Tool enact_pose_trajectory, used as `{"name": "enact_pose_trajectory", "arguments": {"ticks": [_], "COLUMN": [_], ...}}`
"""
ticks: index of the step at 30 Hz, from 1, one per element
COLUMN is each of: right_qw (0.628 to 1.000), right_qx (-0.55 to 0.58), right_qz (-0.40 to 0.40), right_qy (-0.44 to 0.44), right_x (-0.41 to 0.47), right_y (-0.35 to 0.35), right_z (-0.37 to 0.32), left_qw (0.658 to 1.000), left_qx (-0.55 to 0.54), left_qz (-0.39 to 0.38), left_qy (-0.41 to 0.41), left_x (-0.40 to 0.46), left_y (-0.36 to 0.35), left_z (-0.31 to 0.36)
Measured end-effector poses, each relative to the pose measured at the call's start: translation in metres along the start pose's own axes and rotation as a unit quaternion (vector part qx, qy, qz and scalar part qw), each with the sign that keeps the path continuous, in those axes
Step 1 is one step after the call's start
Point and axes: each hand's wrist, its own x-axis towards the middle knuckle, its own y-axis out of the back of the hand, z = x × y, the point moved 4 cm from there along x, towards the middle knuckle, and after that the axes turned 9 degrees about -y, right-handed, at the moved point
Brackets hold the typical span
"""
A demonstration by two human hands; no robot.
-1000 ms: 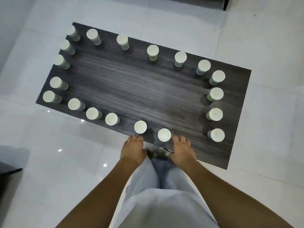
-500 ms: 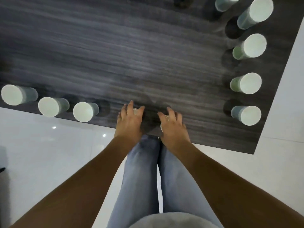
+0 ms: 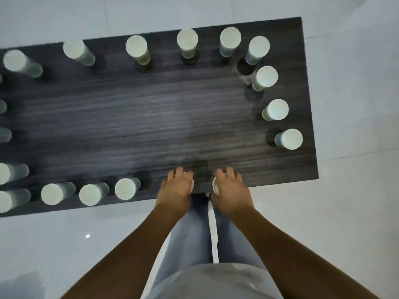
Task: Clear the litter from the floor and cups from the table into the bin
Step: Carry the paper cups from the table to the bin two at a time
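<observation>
Since a moment ago both hands have closed, the left hand [image 3: 176, 189] and right hand [image 3: 232, 190] each grasping 1 white paper cup at the dark wood-grain desk [image 3: 151, 117] near edge, so clearing has begun.

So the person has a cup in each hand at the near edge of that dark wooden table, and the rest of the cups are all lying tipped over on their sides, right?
Not quite. The left hand and right hand do each grip a cup at the near edge of the dark table, but the head view shows the other cups standing upright, not tipped over.
</observation>
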Motion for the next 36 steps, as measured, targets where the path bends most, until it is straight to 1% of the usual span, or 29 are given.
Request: {"name": "enact_pose_trajectory", "arguments": {"ticks": [3, 7, 11, 14, 16, 21, 26, 30, 31, 34, 36], "right_qw": [0.998, 0.988, 0.964, 0.937, 0.921, 0.883, 0.824, 0.77, 0.759, 0.711, 0.688], "right_qx": [0.037, 0.1, 0.176, 0.225, 0.248, 0.284, 0.34, 0.385, 0.393, 0.426, 0.44], "right_qz": [0.042, 0.097, 0.137, 0.176, 0.193, 0.218, 0.236, 0.245, 0.245, 0.254, 0.257], "right_qy": [-0.021, -0.072, -0.148, -0.202, -0.231, -0.302, -0.388, -0.447, -0.458, -0.499, -0.517], "right_x": [-0.033, -0.079, -0.135, -0.184, -0.212, -0.297, -0.391, -0.457, -0.469, -0.507, -0.525], "right_y": [0.021, 0.043, 0.052, 0.056, 0.056, 0.034, -0.013, -0.054, -0.062, -0.085, -0.093], "right_z": [0.015, 0.059, 0.121, 0.18, 0.217, 0.328, 0.436, 0.51, 0.523, 0.571, 0.597], "left_qw": [0.998, 0.987, 0.965, 0.943, 0.93, 0.887, 0.843, 0.788, 0.777, 0.731, 0.703], "left_qx": [0.043, 0.108, 0.18, 0.224, 0.244, 0.287, 0.319, 0.364, 0.37, 0.398, 0.42], "left_qz": [-0.012, -0.022, -0.022, -0.026, -0.035, -0.046, -0.067, -0.086, -0.089, -0.1, -0.112], "left_qy": [-0.049, -0.117, -0.19, -0.244, -0.274, -0.36, -0.429, -0.489, -0.501, -0.545, -0.563], "left_x": [-0.006, -0.012, -0.023, -0.039, -0.05, -0.09, -0.139, -0.172, -0.177, -0.194, -0.201], "left_y": [0.029, 0.058, 0.064, 0.054, 0.041, -0.019, -0.094, -0.151, -0.161, -0.198, -0.22], "left_z": [0.036, 0.101, 0.179, 0.251, 0.296, 0.422, 0.543, 0.638, 0.656, 0.719, 0.753]}}
